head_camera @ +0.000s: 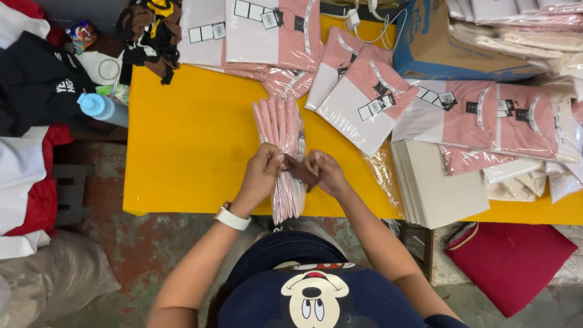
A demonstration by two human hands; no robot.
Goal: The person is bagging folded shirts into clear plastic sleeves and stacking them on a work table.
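Head view: both hands, left [262,170] and right [325,172], pinch a dark brown strip [299,169] stretched across an upright bundle of bagged pink shirts [282,146] at the yellow worktop's [188,140] six-o'clock edge; grey card sheets [434,188] lie at three o'clock.

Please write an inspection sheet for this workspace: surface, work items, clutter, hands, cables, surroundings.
Surface: yellow table, mostly bare on the left side.
Work items: upright bundle of bagged pink shirts; a brown strip stretched between the hands.
Clutter: folded pink shirts, grey card stack, cardboard box, dark garments.
Hands: left hand and right hand, each grip pinching the strip.
Cables: white cord at the far edge.
Surroundings: blue bottle, red cushion, worn floor.
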